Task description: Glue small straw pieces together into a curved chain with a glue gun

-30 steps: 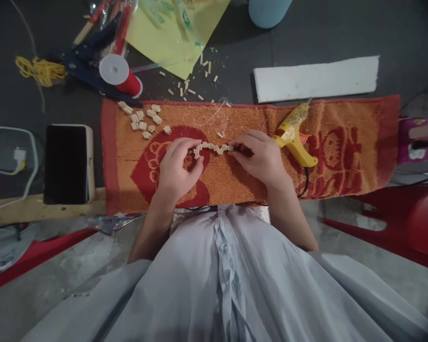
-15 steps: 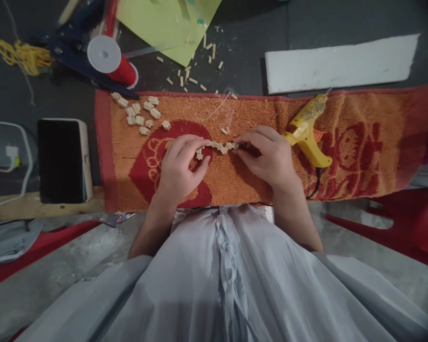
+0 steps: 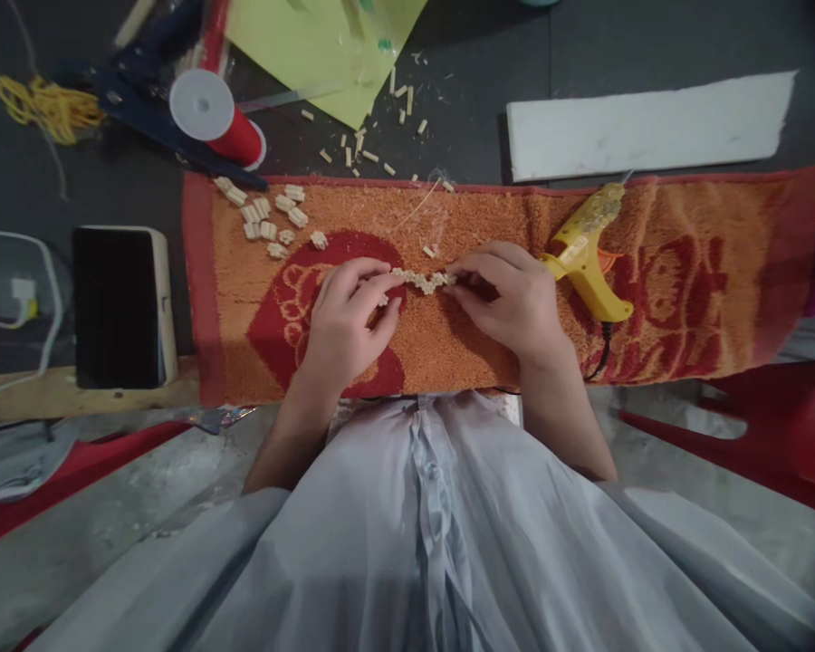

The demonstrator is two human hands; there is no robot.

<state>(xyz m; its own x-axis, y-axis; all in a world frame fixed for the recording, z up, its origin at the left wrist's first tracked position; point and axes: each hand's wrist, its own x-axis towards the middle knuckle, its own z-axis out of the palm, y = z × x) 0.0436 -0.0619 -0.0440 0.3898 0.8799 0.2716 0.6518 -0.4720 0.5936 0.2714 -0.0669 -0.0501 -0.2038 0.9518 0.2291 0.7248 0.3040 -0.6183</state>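
A zigzag strip of small pale flower-shaped pieces (image 3: 426,283) stretches between my two hands over an orange and red towel (image 3: 462,340). My right hand (image 3: 512,294) pinches the strip's right end between thumb and fingertips. At the other end, my left hand (image 3: 349,317) has its fingers on the strip, and they partly cover that end. One small pale stick piece (image 3: 430,252) lies on the towel just beyond the strip. Several loose pale clusters (image 3: 262,210) sit on the towel's far left part, with a single one (image 3: 319,240) nearer my left hand.
A yellow glue gun (image 3: 588,258) lies right of my right hand. Beyond the towel are a white block (image 3: 652,127), scattered short sticks (image 3: 370,156), a green sheet (image 3: 319,45), a red thread spool (image 3: 234,136) and a dark blue tool (image 3: 142,118). A black-screened device (image 3: 119,308) lies left.
My left fingers have shifted slightly over the strip, covering more of its left end. My right hand keeps its pinch in nearly the same place.
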